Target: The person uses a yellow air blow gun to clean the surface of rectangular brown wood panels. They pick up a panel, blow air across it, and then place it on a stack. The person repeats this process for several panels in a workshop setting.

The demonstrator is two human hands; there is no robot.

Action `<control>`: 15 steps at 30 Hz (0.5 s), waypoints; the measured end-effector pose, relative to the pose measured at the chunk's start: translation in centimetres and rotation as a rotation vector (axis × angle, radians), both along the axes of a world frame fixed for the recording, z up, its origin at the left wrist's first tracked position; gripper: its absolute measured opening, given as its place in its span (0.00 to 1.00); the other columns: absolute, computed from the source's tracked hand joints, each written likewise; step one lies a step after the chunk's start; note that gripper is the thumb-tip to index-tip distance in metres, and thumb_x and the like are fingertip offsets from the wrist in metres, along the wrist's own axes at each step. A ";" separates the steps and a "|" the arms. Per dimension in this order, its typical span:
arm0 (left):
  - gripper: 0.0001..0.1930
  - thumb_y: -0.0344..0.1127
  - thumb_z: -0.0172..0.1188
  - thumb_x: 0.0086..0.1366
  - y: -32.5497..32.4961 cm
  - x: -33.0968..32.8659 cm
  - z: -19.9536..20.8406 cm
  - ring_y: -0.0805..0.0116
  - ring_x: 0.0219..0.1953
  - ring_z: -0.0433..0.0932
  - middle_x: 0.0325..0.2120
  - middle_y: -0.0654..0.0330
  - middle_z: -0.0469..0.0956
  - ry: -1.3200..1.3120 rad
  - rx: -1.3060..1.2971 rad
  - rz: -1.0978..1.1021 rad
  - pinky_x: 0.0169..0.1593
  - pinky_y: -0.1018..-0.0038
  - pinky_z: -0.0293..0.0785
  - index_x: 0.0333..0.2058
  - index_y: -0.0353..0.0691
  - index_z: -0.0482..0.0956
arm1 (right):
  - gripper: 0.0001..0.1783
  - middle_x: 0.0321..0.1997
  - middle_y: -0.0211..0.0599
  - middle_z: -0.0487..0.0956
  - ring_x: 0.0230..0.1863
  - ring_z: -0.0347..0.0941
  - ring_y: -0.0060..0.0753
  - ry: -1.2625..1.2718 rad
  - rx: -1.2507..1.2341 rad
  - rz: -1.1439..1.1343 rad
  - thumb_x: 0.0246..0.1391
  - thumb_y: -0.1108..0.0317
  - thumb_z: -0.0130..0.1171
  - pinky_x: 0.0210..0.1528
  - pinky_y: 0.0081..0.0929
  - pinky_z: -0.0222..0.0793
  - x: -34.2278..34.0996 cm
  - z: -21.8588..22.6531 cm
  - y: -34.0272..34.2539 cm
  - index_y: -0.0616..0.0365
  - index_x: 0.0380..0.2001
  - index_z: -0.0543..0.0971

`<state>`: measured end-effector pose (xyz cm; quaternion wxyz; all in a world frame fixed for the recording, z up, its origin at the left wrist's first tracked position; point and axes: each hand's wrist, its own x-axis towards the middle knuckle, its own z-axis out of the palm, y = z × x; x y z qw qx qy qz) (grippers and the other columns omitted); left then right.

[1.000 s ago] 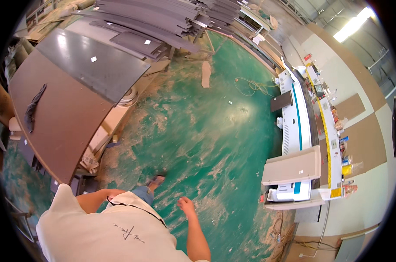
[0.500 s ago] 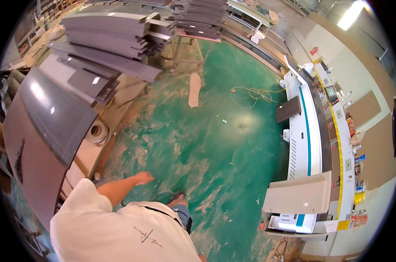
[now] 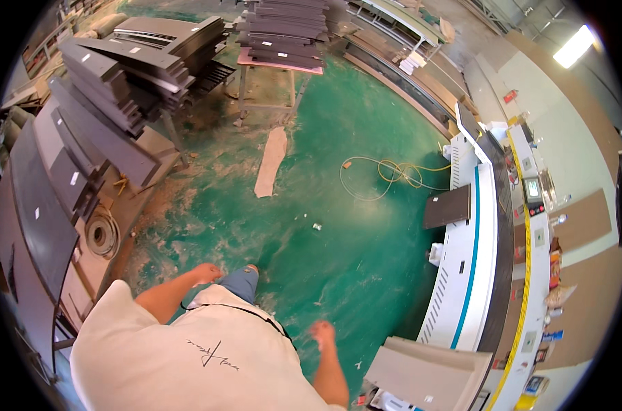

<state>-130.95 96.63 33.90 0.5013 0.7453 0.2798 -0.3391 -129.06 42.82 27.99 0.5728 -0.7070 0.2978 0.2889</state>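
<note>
My left hand (image 3: 205, 272) hangs in front of my body above my left thigh, with its fingers loosely bent and nothing in it. On the other side, my right hand (image 3: 322, 332) is held out over the green floor (image 3: 270, 233), empty, its fingers slightly apart and a little blurred. Neither hand touches anything. Nearest to the right hand is a stack of grey-beige panels (image 3: 427, 373) at the lower end of a long white machine (image 3: 455, 301) with a blue stripe.
Dark panels (image 3: 112, 75) are piled at the left, beside a roll of edging strip (image 3: 102, 234). Another panel stack (image 3: 283, 31) stands on a frame ahead. A torn cardboard piece (image 3: 271, 161) and a coiled yellow hose (image 3: 400, 175) lie on the floor. A dark board (image 3: 448, 207) rests against the machine.
I have moved forward, so the panels, machine and floor pieces sit nearer. My right hand has come into view; my left hand has swung back toward my thigh.
</note>
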 end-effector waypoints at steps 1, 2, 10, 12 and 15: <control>0.21 0.49 0.63 0.66 -0.6 2.2 -1.8 0.63 0.46 0.83 0.46 0.53 0.85 0.032 -0.005 0.058 0.48 0.63 0.79 0.51 0.44 0.86 | 0.09 0.33 0.37 0.83 0.29 0.78 0.29 -0.103 -0.074 0.055 0.62 0.69 0.58 0.26 0.28 0.73 6.9 2.1 -1.6 0.57 0.45 0.80; 0.20 0.50 0.63 0.64 -0.7 4.0 -4.7 0.60 0.41 0.84 0.42 0.53 0.86 -0.118 0.131 -0.159 0.47 0.61 0.80 0.47 0.44 0.87 | 0.09 0.34 0.37 0.83 0.29 0.78 0.28 -0.149 -0.079 0.029 0.63 0.69 0.57 0.27 0.27 0.73 13.3 3.8 -2.9 0.57 0.45 0.80; 0.13 0.44 0.62 0.60 1.4 29.1 -12.4 0.49 0.40 0.84 0.37 0.50 0.85 0.470 0.110 -0.099 0.43 0.53 0.80 0.40 0.49 0.87 | 0.10 0.34 0.33 0.83 0.32 0.78 0.26 -0.148 -0.047 -0.029 0.65 0.66 0.58 0.30 0.25 0.71 39.2 11.2 -2.1 0.57 0.44 0.81; 0.12 0.45 0.62 0.61 3.5 42.1 -13.3 0.52 0.36 0.83 0.34 0.51 0.84 -0.047 0.379 -0.576 0.39 0.53 0.79 0.39 0.47 0.86 | 0.08 0.36 0.31 0.84 0.33 0.79 0.29 -0.099 -0.169 0.299 0.66 0.64 0.56 0.33 0.29 0.74 39.2 7.4 -4.9 0.53 0.38 0.82; 0.14 0.48 0.62 0.64 7.6 58.4 -11.0 0.59 0.34 0.83 0.31 0.55 0.83 -0.329 0.354 -0.447 0.37 0.57 0.78 0.41 0.47 0.86 | 0.12 0.39 0.35 0.85 0.37 0.81 0.34 0.114 -0.132 0.317 0.64 0.61 0.57 0.39 0.34 0.77 42.0 2.3 -3.0 0.51 0.45 0.84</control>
